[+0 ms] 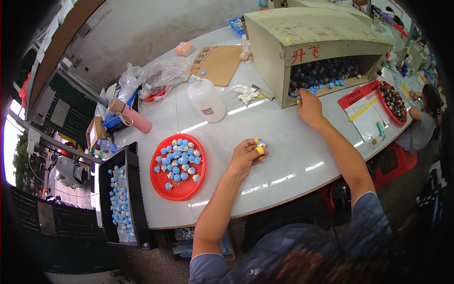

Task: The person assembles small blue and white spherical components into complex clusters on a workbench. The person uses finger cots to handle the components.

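Observation:
My left hand (246, 157) is over the middle of the table, with yellow bands on its fingers. It pinches a small blue-and-cream ball-shaped piece (263, 144). At the left front corner of the metal box's opening is my right hand (309, 108), its fingers bent together against the edge of a heap of blue pieces (324, 73). What those fingertips grip, if anything, is hidden. The cream-coloured metal box (266, 57) is open at the front. To the left of my left hand, a round red tray (154, 176) carries several similar blue-and-cream balls (181, 156).
A black crate (137, 189) with more blue pieces stands at the left table edge. Behind the tray are a white bottle (207, 102), a pink flask (135, 118) and cardboard (218, 64). Papers (364, 111) and a red bowl (393, 118) of brown pieces lie right; a person (423, 113) sits beyond.

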Demonstrator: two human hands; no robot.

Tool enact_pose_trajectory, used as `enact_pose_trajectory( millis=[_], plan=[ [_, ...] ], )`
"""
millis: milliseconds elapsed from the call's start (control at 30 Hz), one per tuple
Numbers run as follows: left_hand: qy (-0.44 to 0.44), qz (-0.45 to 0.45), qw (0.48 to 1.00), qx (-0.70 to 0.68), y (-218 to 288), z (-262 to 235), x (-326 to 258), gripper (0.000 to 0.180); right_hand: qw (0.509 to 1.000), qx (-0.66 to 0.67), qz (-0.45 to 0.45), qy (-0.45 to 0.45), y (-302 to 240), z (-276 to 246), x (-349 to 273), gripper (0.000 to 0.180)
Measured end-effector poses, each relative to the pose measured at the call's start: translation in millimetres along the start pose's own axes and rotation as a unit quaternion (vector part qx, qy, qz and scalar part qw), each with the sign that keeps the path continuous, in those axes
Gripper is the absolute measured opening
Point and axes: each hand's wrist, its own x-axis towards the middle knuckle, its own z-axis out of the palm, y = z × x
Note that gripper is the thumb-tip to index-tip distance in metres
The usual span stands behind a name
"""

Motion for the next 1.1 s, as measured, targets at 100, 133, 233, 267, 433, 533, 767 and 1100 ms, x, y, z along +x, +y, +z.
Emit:
enact_pose_trajectory(
  millis=[100, 133, 233, 267, 433, 533, 767, 1100],
  plan=[
    [0.019, 0.011, 1.0, -0.011, -2, -3, 3, 0.032, 0.953, 0.263, 0.061, -0.14, -33, -22, -15, 0.025],
    [0.025, 0.02, 0.999, -0.018, -3, -2, 3, 0.03, 0.82, 0.474, 0.141, -0.288, -51, -33, -22, 0.024],
    [0.027, 0.033, 0.999, -0.013, -5, -2, 4, 0.033, 0.703, 0.587, 0.121, -0.383, -79, -33, -45, 0.022],
    [0.026, 0.031, 0.999, -0.011, -5, -1, 4, 0.033, 0.679, 0.604, 0.131, -0.396, -83, -29, -52, 0.021],
    [0.011, 0.067, 0.998, 0.0, -9, 2, 5, 0.032, 0.663, 0.63, 0.156, -0.373, -85, -10, -65, 0.02],
    [0.012, 0.061, 0.998, 0.005, -8, 0, 6, 0.032, 0.68, 0.627, 0.173, -0.337, -89, -2, -72, 0.019],
    [0.028, 0.07, 0.997, -0.002, -12, 1, 6, 0.032, 0.734, 0.622, 0.117, -0.247, -93, 12, -82, 0.017],
    [-0.023, 0.029, 0.989, -0.141, -14, -2, 12, 0.023, 0.766, 0.589, 0.089, -0.24, -85, 4, -72, 0.022]
  ],
)
